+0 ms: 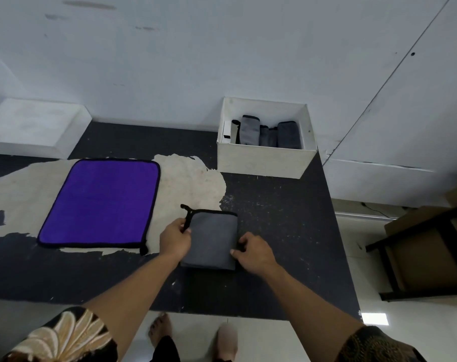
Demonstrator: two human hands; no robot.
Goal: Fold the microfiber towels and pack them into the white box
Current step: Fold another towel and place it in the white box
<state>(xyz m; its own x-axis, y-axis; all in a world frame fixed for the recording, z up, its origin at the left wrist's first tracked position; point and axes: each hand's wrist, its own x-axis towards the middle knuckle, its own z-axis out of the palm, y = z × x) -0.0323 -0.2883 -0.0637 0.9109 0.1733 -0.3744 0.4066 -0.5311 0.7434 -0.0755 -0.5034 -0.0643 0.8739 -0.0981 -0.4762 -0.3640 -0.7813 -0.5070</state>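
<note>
Grey cloth is pinched at both side edges. The fingers [186, 230] of the left hand [175, 240] are curled narrow, nipping the left edge of the grey towel [213, 239] right at its black trim. The right hand [253, 253] has its fingers bent round the towel's right edge, with the thumb lying on top of the cloth.

The grey towel is folded into a small upright rectangle and lies flat on the counter [279, 218], near its front edge. A black loop [185, 209] sticks out from its far left corner.

To the left, just apart from the left hand, a purple towel [102, 202] with black trim lies spread open and flat on a pale worn patch [193, 178] of the dark counter.

Behind the grey towel, at the back of the counter against the wall, stands the white box [261, 160], open at the top. Several folded grey towels [267, 133] stand on edge inside it, side by side.

Both forearms are bare, with patterned sleeves at the bottom of the view. A dark shelf frame [415, 239] stands on the tiled floor to the right.
</note>
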